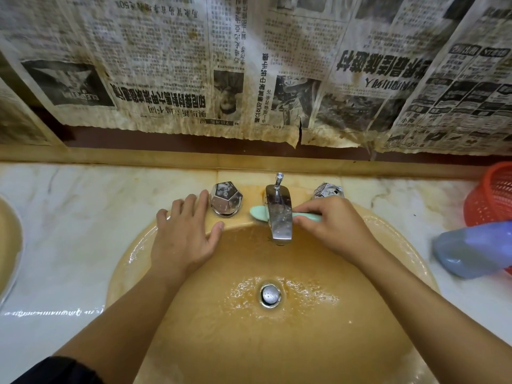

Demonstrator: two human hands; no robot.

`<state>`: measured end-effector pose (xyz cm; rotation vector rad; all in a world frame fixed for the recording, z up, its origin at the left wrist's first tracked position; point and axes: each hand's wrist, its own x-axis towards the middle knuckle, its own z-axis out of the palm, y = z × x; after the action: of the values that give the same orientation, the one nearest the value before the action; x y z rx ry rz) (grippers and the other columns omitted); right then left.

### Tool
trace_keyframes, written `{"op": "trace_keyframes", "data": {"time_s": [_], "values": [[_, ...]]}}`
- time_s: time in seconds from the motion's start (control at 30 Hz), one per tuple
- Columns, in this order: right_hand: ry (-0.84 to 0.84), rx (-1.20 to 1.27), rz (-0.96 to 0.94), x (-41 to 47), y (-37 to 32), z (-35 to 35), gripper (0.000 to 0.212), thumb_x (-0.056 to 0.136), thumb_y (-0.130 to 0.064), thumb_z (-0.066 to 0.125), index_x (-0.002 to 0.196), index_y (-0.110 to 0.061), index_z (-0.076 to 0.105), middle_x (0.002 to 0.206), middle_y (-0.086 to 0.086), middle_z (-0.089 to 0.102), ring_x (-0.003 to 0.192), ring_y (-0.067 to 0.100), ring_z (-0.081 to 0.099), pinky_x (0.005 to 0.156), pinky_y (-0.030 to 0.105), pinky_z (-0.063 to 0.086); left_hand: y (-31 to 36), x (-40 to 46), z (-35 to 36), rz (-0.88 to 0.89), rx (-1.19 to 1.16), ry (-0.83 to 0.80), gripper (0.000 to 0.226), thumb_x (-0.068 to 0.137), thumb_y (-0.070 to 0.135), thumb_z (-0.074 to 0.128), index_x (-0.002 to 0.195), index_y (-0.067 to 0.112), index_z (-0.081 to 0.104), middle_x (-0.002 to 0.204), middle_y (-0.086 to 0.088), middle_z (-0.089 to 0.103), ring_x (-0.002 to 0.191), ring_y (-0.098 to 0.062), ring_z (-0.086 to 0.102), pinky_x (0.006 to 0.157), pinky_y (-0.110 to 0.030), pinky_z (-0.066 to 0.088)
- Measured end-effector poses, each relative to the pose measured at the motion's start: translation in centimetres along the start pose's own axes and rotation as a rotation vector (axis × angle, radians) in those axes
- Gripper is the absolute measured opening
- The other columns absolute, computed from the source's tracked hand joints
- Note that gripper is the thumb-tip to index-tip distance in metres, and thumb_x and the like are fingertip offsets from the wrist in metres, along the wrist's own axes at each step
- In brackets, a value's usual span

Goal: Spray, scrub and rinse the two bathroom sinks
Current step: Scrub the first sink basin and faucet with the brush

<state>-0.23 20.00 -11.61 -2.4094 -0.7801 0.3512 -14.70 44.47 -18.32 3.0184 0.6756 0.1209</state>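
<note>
Item: brush (259, 212), pale green, held in R hand (329, 225); fingers curled round the handle, so grip was closed on it, not loose. Long axis ran roughly level, side to side across the back ledge of the sink (133, 253), handle end at the grip, head end pointing away to the L. Head showed just past the L side of the spout (278, 214); mid-section hidden behind the spout, so contact w/ the ledge there couldn't be confirmed. Spout base sat betw. grip and brush head, touching or nearly so. L knob (225, 199) lay beyond the head, further from the grip; R knob (328, 191) just behind the grip, partly covered by the knuckles. L hand (184, 236) lay flat, fingers straight and spread, pressing the rim just beside the L knob; holding nothing, acting as a brace. R hand was the nearer one to the spout and the only one w/ a tool. Basin fell below and toward the wearer from the grip; drain (270, 295) well apart, wet w/ a thin film round it. Judgement: scrub step, working round the tap base; next stroke prob. along the brush axis, L–R, w/ spout as the obstacle. Second sink (11, 245) far L of the grip, edge only. Bottle (473, 250) and red basket (490, 200) to the R of the grip, on the counter (69, 217).
</note>
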Motion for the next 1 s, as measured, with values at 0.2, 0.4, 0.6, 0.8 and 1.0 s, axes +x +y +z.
{"op": "trace_keyframes", "data": {"time_s": [0.2, 0.4, 0.6, 0.8, 1.0], "values": [[0.101, 0.011, 0.125, -2.3, 1.9, -1.7, 0.014, 0.084, -0.032, 0.076, 0.098, -0.032, 0.079, 0.095, -0.014, 0.075, 0.088, 0.007, 0.066, 0.081, 0.034, 0.053, 0.1, 0.0, -0.2, -0.002, 0.006, -0.004, 0.075, 0.093, 0.059, 0.023, 0.151, 0.013, 0.034, 0.132, -0.008, 0.052, 0.115, -0.031, 0.05, 0.09, -0.052, 0.041], [0.168, -0.073, 0.188, -3.8, 1.5, -0.9, 0.015, 0.086, -0.037, 0.07, 0.099, -0.036, 0.077, 0.093, -0.011, 0.075, 0.084, 0.016, 0.067, 0.074, 0.039, 0.054, 0.1, 0.0, -0.3, 0.007, 0.008, -0.014, 0.076, 0.093, 0.059, 0.021, 0.152, 0.012, 0.032, 0.133, -0.01, 0.052, 0.117, -0.031, 0.049, 0.091, -0.052, 0.041], [0.235, -0.036, 0.245, -1.8, -0.3, 0.2, 0.019, 0.093, -0.026, 0.061, 0.096, -0.018, 0.078, 0.081, 0.009, 0.071, 0.078, 0.03, 0.063, 0.063, 0.033, 0.043, 0.2, 0.1, -0.4, 0.008, 0.017, -0.012, 0.075, 0.094, 0.058, 0.023, 0.152, 0.011, 0.032, 0.133, -0.01, 0.052, 0.116, -0.031, 0.049, 0.09, -0.052, 0.042], [0.268, -0.131, 0.306, 0.7, -1.7, 1.4, 0.025, 0.095, -0.027, 0.054, 0.087, -0.012, 0.072, 0.069, 0.01, 0.058, 0.069, 0.033, 0.055, 0.057, 0.032, 0.036, 0.3, 0.1, -0.4, 0.012, 0.007, -0.021, 0.076, 0.094, 0.059, 0.023, 0.152, 0.012, 0.031, 0.135, -0.011, 0.051, 0.118, -0.032, 0.049, 0.091, -0.053, 0.042], [0.181, -0.219, 0.306, 3.6, -3.1, 0.4, 0.024, 0.093, -0.024, 0.054, 0.077, -0.009, 0.065, 0.071, 0.008, 0.057, 0.071, 0.033, 0.056, 0.057, 0.031, 0.037, 0.2, 0.2, -0.4, 0.007, 0.005, -0.018, 0.076, 0.093, 0.06, 0.023, 0.151, 0.012, 0.034, 0.132, -0.01, 0.053, 0.115, -0.032, 0.051, 0.089, -0.052, 0.042]]}}
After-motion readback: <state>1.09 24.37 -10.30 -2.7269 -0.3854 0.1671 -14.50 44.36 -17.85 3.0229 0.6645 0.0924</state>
